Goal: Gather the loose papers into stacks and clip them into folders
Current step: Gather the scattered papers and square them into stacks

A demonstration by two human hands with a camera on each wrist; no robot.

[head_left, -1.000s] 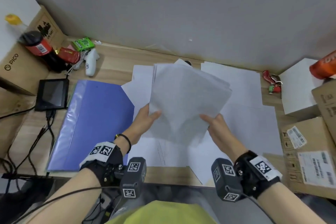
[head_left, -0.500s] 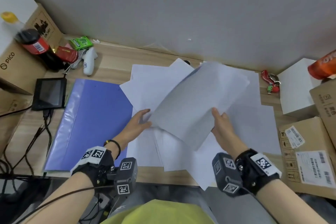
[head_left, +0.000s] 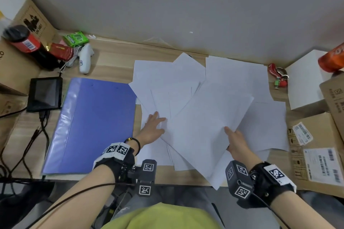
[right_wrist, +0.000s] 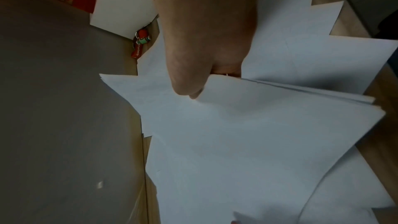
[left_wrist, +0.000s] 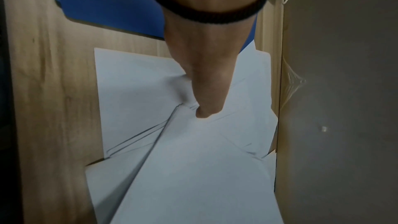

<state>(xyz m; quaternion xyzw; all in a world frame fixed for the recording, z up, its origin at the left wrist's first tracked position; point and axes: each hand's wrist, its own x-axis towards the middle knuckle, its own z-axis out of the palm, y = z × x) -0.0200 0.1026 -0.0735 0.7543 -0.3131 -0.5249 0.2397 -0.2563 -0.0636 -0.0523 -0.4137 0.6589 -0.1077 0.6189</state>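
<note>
Head view. The right hand (head_left: 236, 141) was clamped on the near right edge of a stack of paper (head_left: 204, 126), thumb on top and fingers underneath. The stack lay tilted, its long axis running from the near edge of the desk (head_left: 111, 65) up toward the far right. The left hand (head_left: 153, 128) rested flat, fingers straight and together, on the loose sheets (head_left: 167, 80) fanned out to the left of the stack, just beside the stack's left edge. More sheets lay under and to the right of the stack. The blue folder (head_left: 93, 124) lay shut on the desk, left of all the paper and nearer the left hand than the right.

Left wrist view. The left hand (left_wrist: 206, 77) pressed down on overlapping sheets (left_wrist: 140, 91), its fingertips meeting the edge of the stack (left_wrist: 204, 176), which crossed over them. A corner of the folder (left_wrist: 107, 2) showed behind the wrist.

Right wrist view. The right hand (right_wrist: 204, 40) pinched the stack (right_wrist: 258, 134) at its edge; several layered sheet edges showed at the stack's right corner, not squared. Loose sheets (right_wrist: 323, 54) lay beneath.

Assessment: gathering was in progress; nothing was clipped. The coming move likely turns on the loose sheets lying left of the held stack, within the left hand's reach.
</note>
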